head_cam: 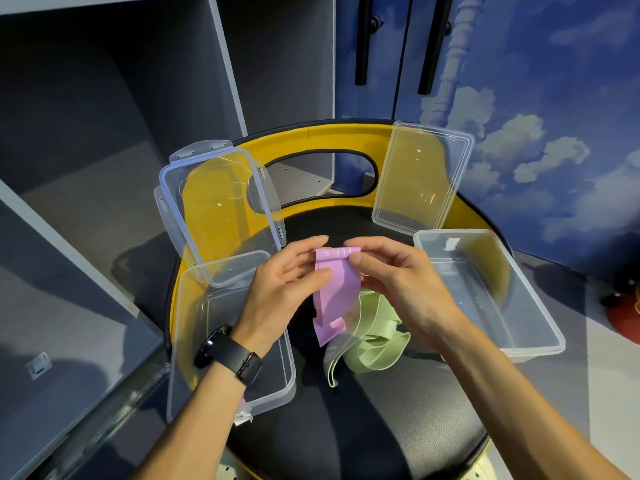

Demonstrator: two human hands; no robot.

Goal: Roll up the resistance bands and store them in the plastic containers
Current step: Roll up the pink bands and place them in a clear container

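Note:
A pink resistance band (337,289) hangs above a black chair seat (381,410), its top edge folded over. My left hand (287,282) pinches the band's upper left side between thumb and fingers. My right hand (391,275) pinches its upper right corner. A pale green band (374,341) lies crumpled on the seat just under the pink one. An open clear plastic container (194,341) sits at the left, partly under my left forearm. A second open clear container (502,292) sits at the right.
The left container's clip lid (214,209) leans on the chair's yellow backrest (329,136); the right one's lid (422,174) leans there too. Grey shelving (104,133) stands to the left, and a cloud-painted wall (554,133) to the right. A red object (627,313) lies on the floor at the far right.

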